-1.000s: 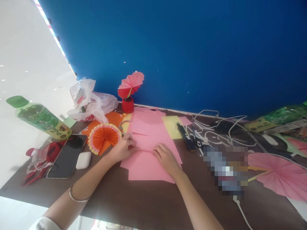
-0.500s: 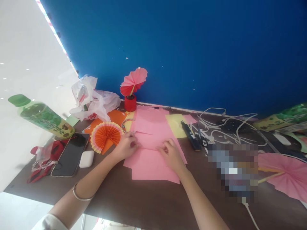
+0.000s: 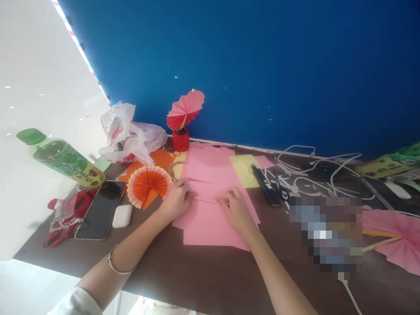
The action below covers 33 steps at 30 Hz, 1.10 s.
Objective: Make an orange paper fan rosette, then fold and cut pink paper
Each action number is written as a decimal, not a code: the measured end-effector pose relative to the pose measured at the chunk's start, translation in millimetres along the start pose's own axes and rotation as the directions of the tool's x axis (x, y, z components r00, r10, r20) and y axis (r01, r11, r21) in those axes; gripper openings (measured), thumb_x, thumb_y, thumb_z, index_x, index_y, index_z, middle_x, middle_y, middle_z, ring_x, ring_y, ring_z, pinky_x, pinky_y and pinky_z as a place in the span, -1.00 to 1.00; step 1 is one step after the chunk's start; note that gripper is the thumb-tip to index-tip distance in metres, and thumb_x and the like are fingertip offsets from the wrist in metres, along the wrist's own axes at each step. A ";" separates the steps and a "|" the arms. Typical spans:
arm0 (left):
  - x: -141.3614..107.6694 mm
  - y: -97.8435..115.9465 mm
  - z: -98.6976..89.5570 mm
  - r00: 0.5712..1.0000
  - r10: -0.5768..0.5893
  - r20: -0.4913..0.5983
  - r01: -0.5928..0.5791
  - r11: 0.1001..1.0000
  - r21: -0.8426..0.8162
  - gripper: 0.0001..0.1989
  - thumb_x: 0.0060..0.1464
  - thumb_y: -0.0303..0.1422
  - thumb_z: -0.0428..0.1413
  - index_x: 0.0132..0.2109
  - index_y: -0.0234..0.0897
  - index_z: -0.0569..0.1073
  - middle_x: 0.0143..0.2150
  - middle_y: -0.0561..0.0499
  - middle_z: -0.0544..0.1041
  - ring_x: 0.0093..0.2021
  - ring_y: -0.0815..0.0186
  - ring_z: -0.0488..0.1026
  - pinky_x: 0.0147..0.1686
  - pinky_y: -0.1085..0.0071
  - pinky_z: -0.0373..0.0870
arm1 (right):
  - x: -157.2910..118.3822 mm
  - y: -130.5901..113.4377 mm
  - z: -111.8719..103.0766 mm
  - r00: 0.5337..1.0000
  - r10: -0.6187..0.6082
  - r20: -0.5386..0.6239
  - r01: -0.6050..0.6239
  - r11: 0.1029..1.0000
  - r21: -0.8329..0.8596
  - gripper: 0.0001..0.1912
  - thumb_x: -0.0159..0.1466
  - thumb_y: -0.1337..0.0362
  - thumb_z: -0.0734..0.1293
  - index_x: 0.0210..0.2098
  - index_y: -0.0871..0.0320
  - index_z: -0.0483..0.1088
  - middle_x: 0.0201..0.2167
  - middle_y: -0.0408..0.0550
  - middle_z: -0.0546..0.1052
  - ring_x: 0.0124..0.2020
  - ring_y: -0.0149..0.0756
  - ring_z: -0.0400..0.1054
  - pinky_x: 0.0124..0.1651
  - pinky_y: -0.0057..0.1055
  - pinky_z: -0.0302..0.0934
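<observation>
Over a stack of pink paper sheets, my left hand (image 3: pixel 180 199) and my right hand (image 3: pixel 235 212) grip the two ends of a narrow folded strip along the edge of a pink sheet (image 3: pixel 210 225). Fingers and thumb of each hand are pinched together on that fold. Between the hands the crease runs roughly level. Beside my left hand lies a round pleated fan (image 3: pixel 149 186) in orange with a pink and yellow rim. A yellow sheet (image 3: pixel 242 168) sticks out from under the pink stack, beyond my right hand.
A red pot (image 3: pixel 180 141) with a pleated paper fan stands against the blue wall. Left are a plastic bag (image 3: pixel 144 138), bottle (image 3: pixel 65 159), phone (image 3: pixel 101 210) and white case (image 3: pixel 122 216). Right are a black cutter (image 3: pixel 265 186), scissors (image 3: pixel 282 191), tangled cables (image 3: pixel 303 183) and a pink fan (image 3: pixel 403 238).
The whole view has shifted slightly, so things appear a little farther right. Both hands keep their pinch on the folded strip, with only small finger movement.
</observation>
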<state>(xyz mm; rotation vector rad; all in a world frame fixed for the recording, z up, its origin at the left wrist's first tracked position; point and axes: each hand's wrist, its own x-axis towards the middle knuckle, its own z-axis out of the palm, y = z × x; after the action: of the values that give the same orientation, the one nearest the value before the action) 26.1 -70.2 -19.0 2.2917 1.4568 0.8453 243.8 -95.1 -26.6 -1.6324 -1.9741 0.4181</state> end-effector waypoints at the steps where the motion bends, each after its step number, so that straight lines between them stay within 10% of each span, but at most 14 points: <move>1: -0.1 0.8 0.1 1.000 -0.005 -0.001 0.005 1.000 0.022 -0.78 0.07 -0.37 0.03 -0.52 -0.30 0.28 -0.37 -0.05 0.33 -0.27 0.26 0.32 -0.18 0.24 0.31 | 0.1 -0.3 0.6 1.000 -0.001 -0.008 0.001 1.000 -0.018 -0.69 0.25 0.13 0.18 -0.57 0.10 0.10 -0.36 -0.04 0.22 -0.42 -0.30 0.22 -0.27 -0.24 0.24; 23: -5.5 17.9 3.1 0.997 -0.004 0.072 -0.027 0.903 0.430 -0.83 0.11 -0.53 -0.10 -0.23 -0.38 0.38 -0.13 -0.21 0.39 -0.07 0.10 0.32 -0.18 0.18 0.34 | 0.8 -2.4 11.7 0.991 -0.092 -0.096 0.055 0.942 -0.330 -0.54 0.31 0.06 0.03 -0.53 0.18 0.32 -0.51 0.01 0.23 -0.41 -0.15 0.17 -0.30 -0.22 0.13; 29: -4.6 30.3 3.1 0.934 0.246 0.260 -0.320 0.899 0.300 -0.71 0.07 -0.61 -0.13 -0.16 -0.38 0.42 -0.01 -0.17 0.40 0.09 0.13 0.26 0.00 0.24 0.28 | 1.2 -3.1 10.7 0.990 -0.101 -0.101 0.069 0.958 -0.278 -0.58 0.31 0.06 0.04 -0.57 0.13 0.21 -0.50 -0.04 0.20 -0.43 -0.22 0.15 -0.33 -0.27 0.12; 33: -5.3 29.1 1.6 0.949 0.189 0.251 -0.242 0.949 0.200 -0.75 0.05 -0.51 -0.06 -0.14 -0.37 0.44 -0.08 -0.13 0.45 -0.08 0.22 0.40 -0.19 0.38 0.37 | 2.4 -3.2 10.1 0.987 -0.052 -0.149 0.031 0.989 -0.141 -0.64 0.27 0.05 0.11 -0.58 0.09 0.12 -0.51 -0.10 0.19 -0.47 -0.28 0.14 -0.39 -0.33 0.11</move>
<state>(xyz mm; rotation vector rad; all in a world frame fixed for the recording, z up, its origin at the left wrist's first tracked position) 46.4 -87.8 -6.4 2.6563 1.2737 0.4621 235.0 -92.5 -32.4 -1.6512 -1.9549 0.1372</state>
